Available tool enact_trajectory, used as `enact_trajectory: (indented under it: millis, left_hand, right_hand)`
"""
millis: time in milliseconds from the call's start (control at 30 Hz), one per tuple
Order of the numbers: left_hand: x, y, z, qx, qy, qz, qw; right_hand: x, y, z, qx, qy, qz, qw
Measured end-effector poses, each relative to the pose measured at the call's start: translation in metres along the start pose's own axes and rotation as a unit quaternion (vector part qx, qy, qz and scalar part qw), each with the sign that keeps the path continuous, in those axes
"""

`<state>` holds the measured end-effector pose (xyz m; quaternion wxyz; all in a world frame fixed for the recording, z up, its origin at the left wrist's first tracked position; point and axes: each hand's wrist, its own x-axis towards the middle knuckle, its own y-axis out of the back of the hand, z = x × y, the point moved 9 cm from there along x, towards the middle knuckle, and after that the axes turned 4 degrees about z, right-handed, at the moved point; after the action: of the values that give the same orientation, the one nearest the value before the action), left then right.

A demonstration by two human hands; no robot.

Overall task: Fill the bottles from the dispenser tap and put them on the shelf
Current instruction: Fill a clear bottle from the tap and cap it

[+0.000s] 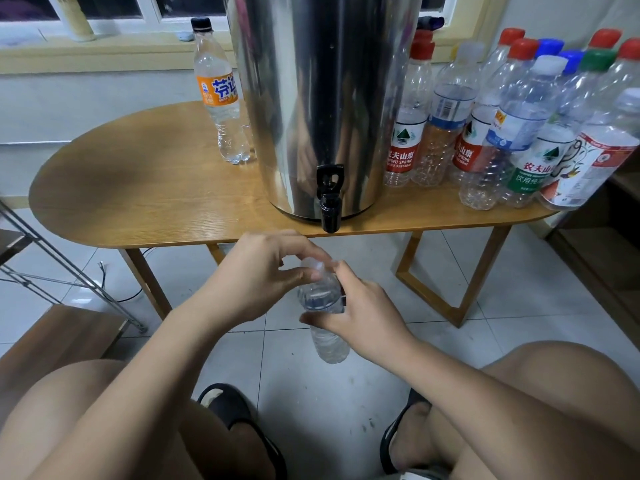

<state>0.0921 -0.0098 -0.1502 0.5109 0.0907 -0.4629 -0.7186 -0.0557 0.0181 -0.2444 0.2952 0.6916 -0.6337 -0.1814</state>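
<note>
Bottle hangs over the floor, just below the tap. Right hand wraps its middle; left hand pinches the cap. Best to hold the body steady and upright and twist only the cap, so nothing spills.

A room in a home, seen from a seated person's viewpoint. The floor has pale glossy tiles. A small oval wooden table stands by a painted sill beneath a white-framed window. On the table are a steel urn and a cluster of mixed-brand plastic drink bottles. Bare knees and black slippers show below.
</note>
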Motion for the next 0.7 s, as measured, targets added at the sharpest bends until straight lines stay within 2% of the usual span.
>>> enact_trajectory:
  millis: [100, 233, 300, 700]
  left_hand:
    - [-0.001, -0.003, 0.001, -0.002, -0.013, -0.046, 0.999]
    - [-0.003, 0.009, -0.006, 0.056, 0.016, 0.03, 0.998]
    - [-0.004, 0.01, -0.003, 0.076, 0.017, 0.041, 0.996]
    - [-0.004, 0.001, 0.011, 0.06, -0.035, -0.038, 0.997]
  right_hand:
    - [0.0, -0.001, -0.001, -0.016, 0.001, -0.007, 1.0]
    - [0.001, -0.006, -0.002, -0.021, 0.003, -0.017, 1.0]
    - [0.002, -0.006, -0.002, -0.026, 0.001, -0.017, 1.0]
    - [-0.003, 0.007, -0.005, -0.037, 0.003, 0.0, 0.999]
